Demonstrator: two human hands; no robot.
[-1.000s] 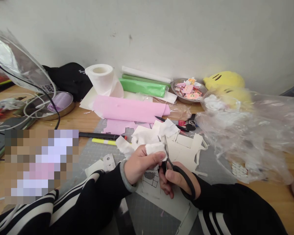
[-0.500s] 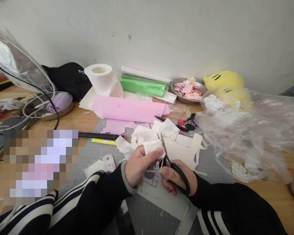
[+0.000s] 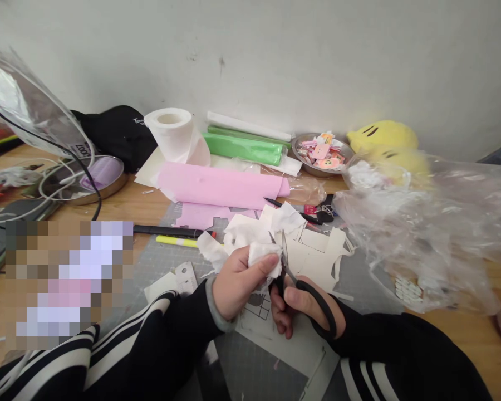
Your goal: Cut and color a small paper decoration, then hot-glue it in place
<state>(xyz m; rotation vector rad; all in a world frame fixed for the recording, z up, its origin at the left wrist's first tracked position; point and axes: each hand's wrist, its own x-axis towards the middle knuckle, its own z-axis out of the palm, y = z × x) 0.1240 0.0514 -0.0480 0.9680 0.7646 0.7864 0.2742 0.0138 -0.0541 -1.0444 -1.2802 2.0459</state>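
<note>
My left hand (image 3: 239, 281) pinches a small folded white piece (image 3: 262, 257) between thumb and fingers. Black-handled scissors (image 3: 317, 298) are in my right hand (image 3: 303, 306), with thumb and fingers in the handles. Their blades stand slightly apart at the right edge of the white piece. Beneath both hands lie a grey cutting mat (image 3: 242, 356) and a sheet with drawn black lines (image 3: 271, 340). Just beyond the hands are torn white scraps (image 3: 244, 228) and a cream cut-out sheet (image 3: 309, 256).
A pink roll (image 3: 221, 186), a white roll (image 3: 171, 133) and green packages (image 3: 242, 147) lie toward the wall. A metal bowl (image 3: 296, 156) holds coloured pieces beside a yellow plush (image 3: 384, 136). Clear plastic bags (image 3: 442, 223) cover the right side. A black cable hangs at left.
My right hand with the scissors has shifted slightly right, and the blades have opened a little wider. The strip that hung below the white piece no longer shows there.
</note>
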